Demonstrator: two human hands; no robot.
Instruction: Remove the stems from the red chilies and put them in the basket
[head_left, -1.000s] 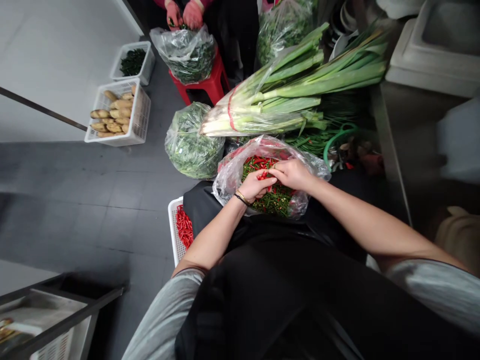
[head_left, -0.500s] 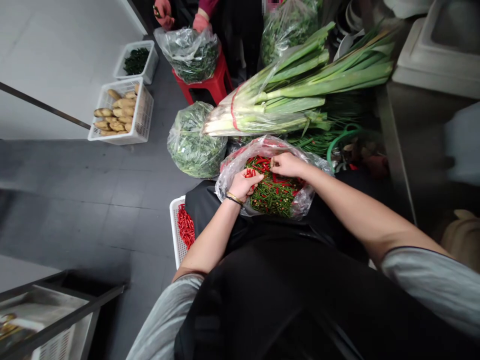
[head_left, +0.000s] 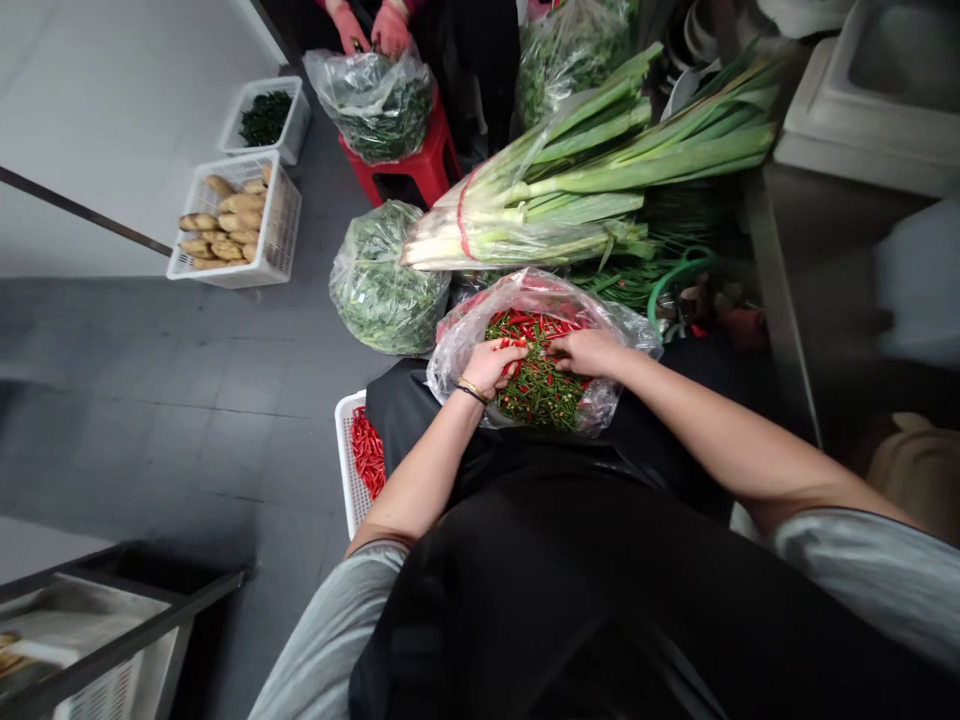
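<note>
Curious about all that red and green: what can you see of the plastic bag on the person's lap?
The plastic bag is clear and crinkled, its mouth spread wide. Inside lie small red chillies among thin green stems. It rests on a black apron, and the left hand and right hand both reach into it.

Grey tile floor (head_left: 187, 400), white wall (head_left: 112, 130) (smooth)

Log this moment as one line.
left hand: on red chilies | right hand: on red chilies | container: clear plastic bag | beside: white basket

Commercial kitchen: steel counter (head_left: 825, 240), produce crate (head_left: 281, 225)
</note>
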